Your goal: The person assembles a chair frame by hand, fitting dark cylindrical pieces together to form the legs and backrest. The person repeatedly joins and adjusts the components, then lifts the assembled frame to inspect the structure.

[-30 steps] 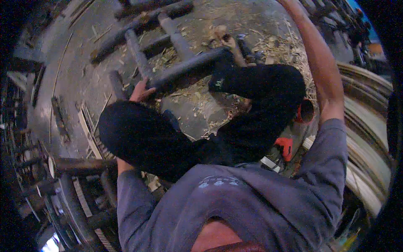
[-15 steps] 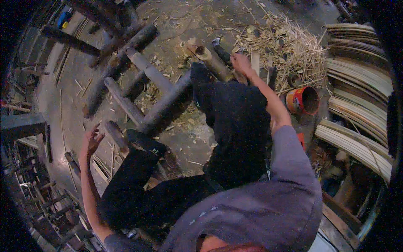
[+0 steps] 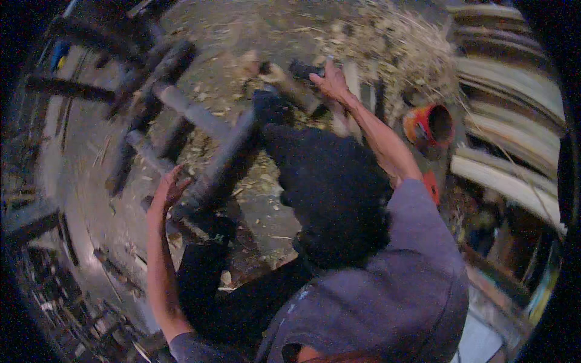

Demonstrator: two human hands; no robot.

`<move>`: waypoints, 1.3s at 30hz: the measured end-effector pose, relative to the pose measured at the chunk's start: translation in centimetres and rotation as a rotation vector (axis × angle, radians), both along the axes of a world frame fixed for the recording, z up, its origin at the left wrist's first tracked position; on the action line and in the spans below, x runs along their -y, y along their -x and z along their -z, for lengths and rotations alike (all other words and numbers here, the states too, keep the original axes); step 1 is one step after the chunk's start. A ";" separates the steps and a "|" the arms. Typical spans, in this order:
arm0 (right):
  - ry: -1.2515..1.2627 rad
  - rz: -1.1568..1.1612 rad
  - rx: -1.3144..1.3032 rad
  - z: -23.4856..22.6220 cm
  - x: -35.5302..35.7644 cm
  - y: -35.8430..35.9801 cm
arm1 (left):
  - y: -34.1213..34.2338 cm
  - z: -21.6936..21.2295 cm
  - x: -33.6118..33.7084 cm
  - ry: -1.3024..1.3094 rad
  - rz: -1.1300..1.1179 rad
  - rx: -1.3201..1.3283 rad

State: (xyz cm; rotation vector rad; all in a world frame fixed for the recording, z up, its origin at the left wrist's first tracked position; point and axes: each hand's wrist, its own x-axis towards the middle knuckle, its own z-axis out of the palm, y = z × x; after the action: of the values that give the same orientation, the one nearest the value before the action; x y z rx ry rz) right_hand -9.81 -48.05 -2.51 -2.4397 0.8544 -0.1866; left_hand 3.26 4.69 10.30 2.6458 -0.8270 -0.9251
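Observation:
My right hand (image 3: 334, 83) is stretched forward, thumb and forefinger apart, at the end of a dark, blurred elongated object (image 3: 304, 71); I see no firm grip on it. Beside that hand, a thick pale-ended pole (image 3: 287, 85) lies slanting on the floor. My left hand (image 3: 172, 185) hangs with its fingers spread and nothing in them, above or near a ladder-like frame (image 3: 227, 154) of round wooden poles. Whether it touches the frame cannot be told. My knees and dark trousers hide part of the ground between the hands.
A heap of straw-like shavings (image 3: 399, 54) spreads ahead on the right. An orange-red bucket (image 3: 419, 126) lies tipped near my right forearm. Stacks of long pale strips (image 3: 508, 121) line the right side. Dark poles (image 3: 72, 89) stand at the far left, and chips litter the floor.
My left hand has moved right, toward the pole frame. My right thumb and forefinger have come apart beside the dark object. The whole view has shifted a little.

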 end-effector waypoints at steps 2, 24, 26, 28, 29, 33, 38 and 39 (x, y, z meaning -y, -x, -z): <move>0.068 0.020 0.128 -7.6 0.3 6.3 | 1.1 1.8 3.4 0.107 -0.025 -0.050; 0.399 0.293 -0.304 -4.5 19.6 34.7 | 1.8 11.5 0.7 0.658 0.268 -0.139; 0.392 0.273 -0.416 -3.9 21.2 36.7 | 2.1 11.0 2.9 0.617 0.256 -0.173; 0.423 0.231 -0.414 -4.5 21.2 38.0 | 4.3 7.7 6.0 0.560 0.144 -0.229; 0.387 0.249 -0.455 -6.0 19.7 37.5 | 5.4 4.9 7.8 0.476 0.060 -0.250; 0.444 0.258 -0.238 -17.4 12.5 34.3 | 5.1 -0.8 10.2 0.446 -0.082 -0.127; 0.300 0.207 0.148 -29.6 1.7 27.1 | 2.8 -4.8 17.7 0.860 0.069 -0.010; 0.205 0.189 0.209 -29.9 0.1 25.4 | 4.3 -7.8 21.2 0.870 0.251 0.267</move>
State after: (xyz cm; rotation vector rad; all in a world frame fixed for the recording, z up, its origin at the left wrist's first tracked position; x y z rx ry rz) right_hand -35.26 -48.19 27.44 -2.4663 1.0125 -0.6148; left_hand -1.07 -16.48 18.06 1.9274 -1.2779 -0.1514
